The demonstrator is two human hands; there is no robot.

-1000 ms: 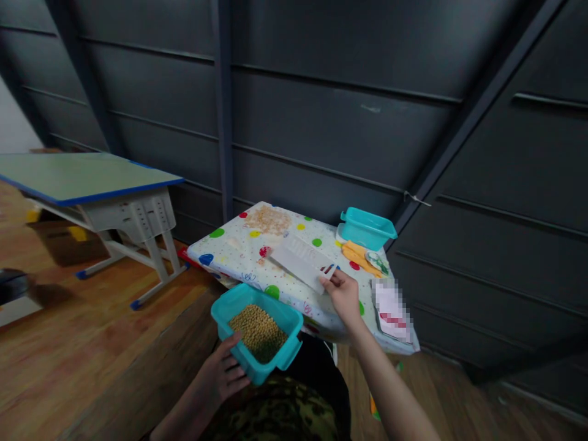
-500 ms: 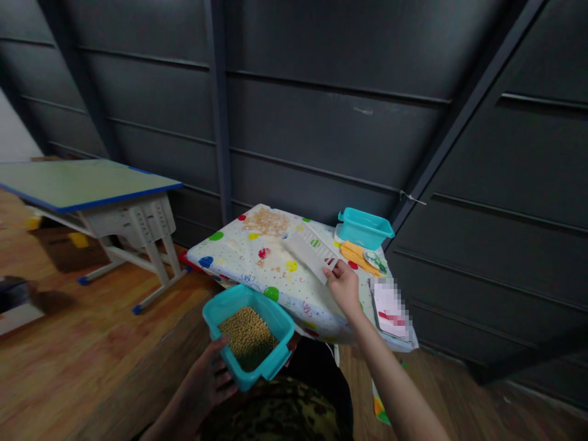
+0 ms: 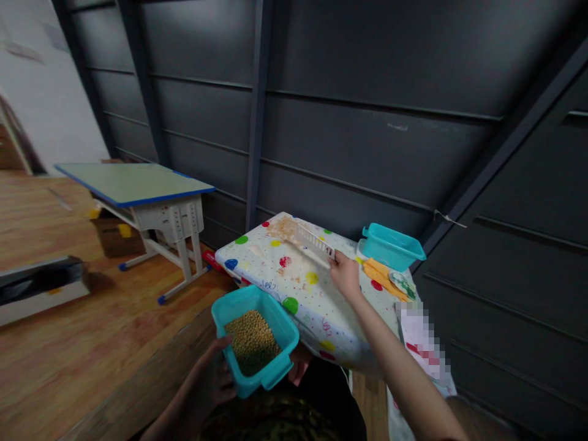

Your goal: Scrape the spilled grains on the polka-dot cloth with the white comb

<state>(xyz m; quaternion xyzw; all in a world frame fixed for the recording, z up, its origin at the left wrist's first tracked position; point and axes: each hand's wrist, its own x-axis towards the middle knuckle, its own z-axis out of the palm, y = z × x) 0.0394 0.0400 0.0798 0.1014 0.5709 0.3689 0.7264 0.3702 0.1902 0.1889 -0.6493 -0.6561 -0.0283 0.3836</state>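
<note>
Beside my lap, at the table's front edge, my left hand (image 3: pixel 214 373) grips the left side of a teal plastic container (image 3: pixel 287 327). Yellowish dried beans, like soybeans (image 3: pixel 255 337), cover its floor. My right hand (image 3: pixel 345 274) reaches over the table, fingers closed on the near end of a white slotted plastic piece (image 3: pixel 315 241). That piece is tilted up on edge, its far end close to a patch of pale beige crumbs (image 3: pixel 283 228) on the spotted tablecloth (image 3: pixel 257 269). Whether its lower edge touches the cloth I cannot tell.
At the table's back right stands a second teal container (image 3: pixel 394 246). An orange cloth (image 3: pixel 381 277) and a round white-green item (image 3: pixel 402 285) lie before it, with a partly blurred sheet (image 3: pixel 420 343) nearer. Behind rises a dark panelled wall (image 3: pixel 367 159); a green-topped desk (image 3: pixel 142 184) stands left.
My right hand has turned the white slotted piece more onto its edge, its far end closer to the crumbs. The view has swung left. My left hand keeps holding the container.
</note>
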